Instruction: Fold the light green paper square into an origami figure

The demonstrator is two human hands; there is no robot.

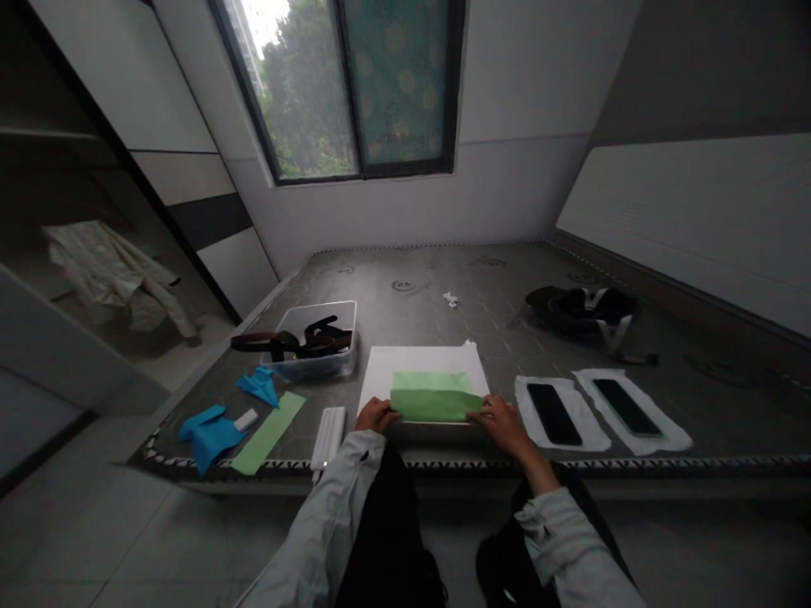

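Note:
A sheet of green paper (434, 405) lies over a white board (378, 367), with a fold running across it and a lighter strip showing behind. At its left end my left hand (376, 415) pinches the near corner between thumb and fingers. My right hand (498, 420) grips the opposite end the same way, near the board's right edge. Left of my left hand lies a white power bank (328, 437) with a cable. Two dark phones rest on white cloths to the right; the nearer phone (554, 414) is close to my right hand.
A clear plastic box (342, 365) holding dark straps stands back left. Blue paper pieces (215, 437), a white eraser-like block (246, 420) and a green strip (269, 432) lie left. The second phone (626, 407) and a dark cap (570, 310) are right. The mat's edge (634, 462) runs in front.

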